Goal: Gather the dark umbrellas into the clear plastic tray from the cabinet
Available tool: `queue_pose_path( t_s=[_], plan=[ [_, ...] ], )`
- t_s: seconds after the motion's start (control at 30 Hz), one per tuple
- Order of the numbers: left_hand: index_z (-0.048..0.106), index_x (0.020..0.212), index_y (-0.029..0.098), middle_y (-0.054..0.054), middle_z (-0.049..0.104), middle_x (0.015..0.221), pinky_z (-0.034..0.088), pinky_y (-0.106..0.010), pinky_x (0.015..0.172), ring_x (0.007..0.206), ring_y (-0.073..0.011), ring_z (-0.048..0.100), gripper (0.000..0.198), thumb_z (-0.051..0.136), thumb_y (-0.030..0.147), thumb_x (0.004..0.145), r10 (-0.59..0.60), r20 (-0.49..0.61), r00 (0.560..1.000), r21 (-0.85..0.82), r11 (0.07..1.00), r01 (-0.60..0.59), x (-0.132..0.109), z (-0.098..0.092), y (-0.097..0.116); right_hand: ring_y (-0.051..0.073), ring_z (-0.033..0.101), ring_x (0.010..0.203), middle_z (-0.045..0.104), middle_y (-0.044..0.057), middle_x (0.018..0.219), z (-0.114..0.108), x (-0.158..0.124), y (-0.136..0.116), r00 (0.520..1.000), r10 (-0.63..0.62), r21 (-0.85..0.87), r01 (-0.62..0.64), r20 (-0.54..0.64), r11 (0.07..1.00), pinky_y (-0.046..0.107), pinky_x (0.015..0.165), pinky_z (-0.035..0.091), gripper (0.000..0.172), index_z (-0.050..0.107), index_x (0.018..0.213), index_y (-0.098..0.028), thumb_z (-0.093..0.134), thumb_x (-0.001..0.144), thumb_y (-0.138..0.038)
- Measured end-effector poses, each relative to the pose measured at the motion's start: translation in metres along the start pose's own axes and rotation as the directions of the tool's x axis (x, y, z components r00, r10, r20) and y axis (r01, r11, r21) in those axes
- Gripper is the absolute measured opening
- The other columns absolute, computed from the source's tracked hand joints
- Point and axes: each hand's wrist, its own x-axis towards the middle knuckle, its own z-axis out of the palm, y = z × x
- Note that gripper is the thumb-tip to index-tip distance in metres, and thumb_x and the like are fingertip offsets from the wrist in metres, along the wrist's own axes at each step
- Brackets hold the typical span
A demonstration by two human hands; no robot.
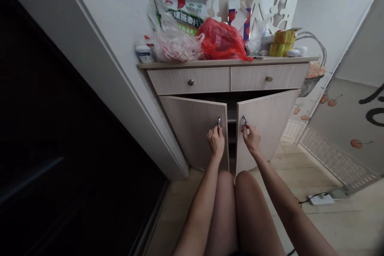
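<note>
My left hand (216, 141) is closed on the metal handle (219, 121) of the left cabinet door (192, 128). The matching handle (245, 119) on the right cabinet door (270, 120) is pinched in my right hand (251, 139). Both doors stand partly ajar, with a narrow gap between their inner edges. Through that gap a shelf (231, 120) shows in the dark inside of the cabinet; what it holds I cannot make out. Above the doors are two closed drawers with round knobs, a left drawer (171, 81) and a right drawer (288, 73).
On the cabinet top (192, 64) lie a red plastic bag (220, 38), a clear bag (177, 42), a green-white food packet (183, 8) and yellow packages (282, 44). A power strip (321, 199) with cables lies on the floor at right. My knees are close to the doors.
</note>
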Motion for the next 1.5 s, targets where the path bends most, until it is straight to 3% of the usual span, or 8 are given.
queue_pose_path(
  t_s=[0.3, 0.57, 0.8, 1.03, 1.23, 1.33, 1.43, 1.5],
  plan=[
    [0.071, 0.091, 0.017, -0.012, 0.071, 0.085, 0.048, -0.035, 0.079, 0.082, -0.0231, 0.064, 0.027, 0.051, 0.036, 0.095, 0.129, -0.222, 0.967, 0.01, 0.991, -0.13, -0.046, -0.076, -0.042, 0.02, 0.057, 0.073, 0.073, 0.01, 0.084, -0.07, -0.046, 0.019, 0.984, -0.072, -0.068, 0.062, -0.164, 0.996, 0.03, 0.07, 0.039, 0.044, 0.07, 0.087, -0.017, 0.04, 0.099, -0.047],
    [0.07, 0.091, 0.016, -0.01, 0.069, 0.081, 0.05, -0.033, 0.074, 0.076, -0.0212, 0.065, 0.022, 0.057, 0.034, 0.091, 0.137, -0.307, 0.942, 0.082, 0.99, -0.117, -0.067, -0.141, -0.073, 0.019, 0.056, 0.067, 0.071, 0.01, 0.08, -0.139, -0.072, 0.044, 0.987, -0.04, -0.097, 0.025, -0.158, 0.995, 0.028, 0.065, 0.04, 0.052, 0.073, 0.089, -0.016, 0.041, 0.096, -0.057],
    [0.069, 0.087, 0.017, -0.011, 0.068, 0.082, 0.05, -0.033, 0.07, 0.075, -0.0225, 0.064, 0.023, 0.058, 0.036, 0.083, 0.034, -0.373, 0.927, 0.187, 0.982, 0.039, -0.075, -0.208, -0.121, 0.015, 0.046, 0.054, 0.056, 0.004, 0.061, -0.193, -0.09, 0.072, 0.97, 0.033, -0.28, -0.102, -0.241, 0.955, 0.027, 0.056, 0.033, 0.061, 0.075, 0.088, -0.014, 0.04, 0.093, -0.064],
    [0.063, 0.076, 0.02, -0.007, 0.062, 0.074, 0.046, -0.033, 0.065, 0.069, -0.0223, 0.06, 0.018, 0.056, 0.036, 0.072, -0.152, -0.385, 0.91, 0.22, 0.943, 0.251, -0.059, -0.264, -0.158, 0.018, 0.046, 0.05, 0.046, 0.001, 0.054, -0.246, -0.098, 0.113, 0.935, 0.222, -0.384, -0.319, -0.276, 0.867, 0.029, 0.052, 0.031, 0.043, 0.07, 0.086, -0.018, 0.042, 0.081, -0.05],
    [0.05, 0.061, 0.025, 0.001, 0.047, 0.055, 0.038, -0.029, 0.057, 0.059, -0.0219, 0.053, 0.011, 0.055, 0.035, 0.063, -0.274, -0.39, 0.879, 0.207, 0.904, 0.374, -0.043, -0.295, -0.163, 0.022, 0.051, 0.052, 0.047, 0.003, 0.051, -0.293, -0.086, 0.142, 0.915, 0.341, -0.385, -0.401, -0.218, 0.831, 0.03, 0.052, 0.03, 0.014, 0.047, 0.06, -0.025, 0.048, 0.067, -0.038],
    [0.05, 0.059, 0.026, 0.001, 0.042, 0.049, 0.035, -0.03, 0.055, 0.057, -0.0233, 0.051, 0.011, 0.055, 0.035, 0.063, -0.383, -0.354, 0.853, 0.209, 0.857, 0.471, -0.035, -0.307, -0.161, 0.021, 0.044, 0.047, 0.041, 0.003, 0.045, -0.31, -0.074, 0.158, 0.879, 0.42, -0.422, -0.476, -0.225, 0.771, 0.03, 0.051, 0.028, 0.021, 0.04, 0.048, -0.026, 0.049, 0.065, -0.033],
    [0.052, 0.059, 0.027, 0.001, 0.043, 0.047, 0.037, -0.031, 0.053, 0.055, -0.0231, 0.051, 0.009, 0.057, 0.034, 0.06, -0.525, -0.338, 0.781, 0.189, 0.775, 0.603, -0.028, -0.315, -0.16, 0.021, 0.044, 0.044, 0.042, 0.004, 0.041, -0.318, -0.062, 0.162, 0.848, 0.489, -0.439, -0.526, -0.204, 0.729, 0.03, 0.049, 0.029, 0.024, 0.041, 0.046, -0.026, 0.051, 0.066, -0.03],
    [0.059, 0.066, 0.028, 0.001, 0.047, 0.05, 0.044, -0.034, 0.056, 0.059, -0.025, 0.055, 0.01, 0.056, 0.037, 0.063, -0.56, -0.371, 0.741, 0.134, 0.757, 0.639, -0.028, -0.316, -0.16, 0.02, 0.044, 0.041, 0.044, 0.004, 0.04, -0.326, -0.059, 0.149, 0.875, 0.452, -0.518, -0.471, -0.172, 0.714, 0.03, 0.048, 0.031, 0.026, 0.041, 0.046, -0.026, 0.05, 0.07, -0.029]
  ],
)
